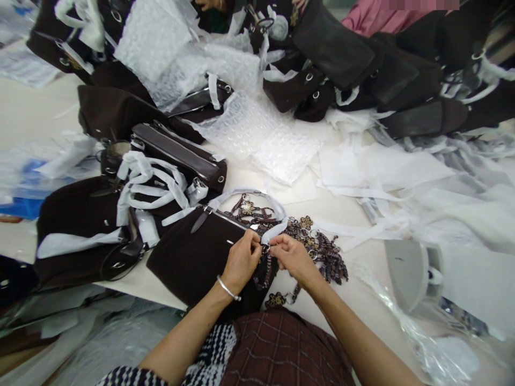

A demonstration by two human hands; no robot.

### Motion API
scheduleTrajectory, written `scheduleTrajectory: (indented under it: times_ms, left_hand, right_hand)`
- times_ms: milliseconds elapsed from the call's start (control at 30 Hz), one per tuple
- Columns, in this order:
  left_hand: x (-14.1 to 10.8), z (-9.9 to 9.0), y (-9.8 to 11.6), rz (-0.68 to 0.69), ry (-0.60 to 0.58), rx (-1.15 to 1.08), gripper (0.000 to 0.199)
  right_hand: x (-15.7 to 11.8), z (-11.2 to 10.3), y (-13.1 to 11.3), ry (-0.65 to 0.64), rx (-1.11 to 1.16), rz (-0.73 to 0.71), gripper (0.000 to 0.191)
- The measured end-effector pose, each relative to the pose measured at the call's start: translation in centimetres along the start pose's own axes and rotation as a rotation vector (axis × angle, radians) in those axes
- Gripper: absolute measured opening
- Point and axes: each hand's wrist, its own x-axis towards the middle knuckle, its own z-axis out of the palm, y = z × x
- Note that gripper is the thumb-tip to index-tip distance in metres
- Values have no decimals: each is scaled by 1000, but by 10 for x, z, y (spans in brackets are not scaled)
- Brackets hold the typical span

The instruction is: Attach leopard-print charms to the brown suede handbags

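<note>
A dark brown handbag (193,262) lies tilted on the table in front of me, its handle (277,208) wrapped in white padding. At the right base of that handle, my left hand (242,256) and my right hand (293,257) meet with thumbs and fingertips pinched together. Between them hangs a braided bag charm (263,276); its upper end is partly hidden by my fingers. A leopard-print flower tag (276,300) dangles lower down, by the bag's edge. Just beyond my right hand is a pile of similar charms (328,257) with metal rings.
Wrapped-handle dark bags (88,214) crowd the left. Bubble wrap (241,118) and more dark bags (338,48) fill the far side. White wrapping sheets (378,166) spread to the right, near a grey-white dispenser-like object (410,273). Another person's pink sleeve (386,19) shows at the back.
</note>
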Motion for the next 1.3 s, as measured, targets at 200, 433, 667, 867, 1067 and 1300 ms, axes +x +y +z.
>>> scheduleTrajectory:
  times_ms: [200, 433, 667, 867, 1067, 1300]
  left_hand:
    - [-4, 7, 5, -31, 94, -146, 8]
    - [-6, 4, -1, -37, 53, -259, 5]
    - [-4, 8, -2, -47, 86, -274, 6]
    - [4, 13, -5, 138, 56, -65, 5]
    - [11, 10, -7, 345, -93, 214, 10]
    - [15, -5, 9, 324, -99, 51, 14]
  right_hand:
    - [1, -3, -4, 7, -36, -27, 20]
    - [2, -6, -3, 53, -99, -41, 22]
    - [6, -7, -1, 82, -156, -55, 20]
    - [9, -9, 2, 47, -66, -21, 21]
    - [18, -8, 16, 14, 204, 30, 21]
    - [1, -3, 14, 137, 57, -166, 24]
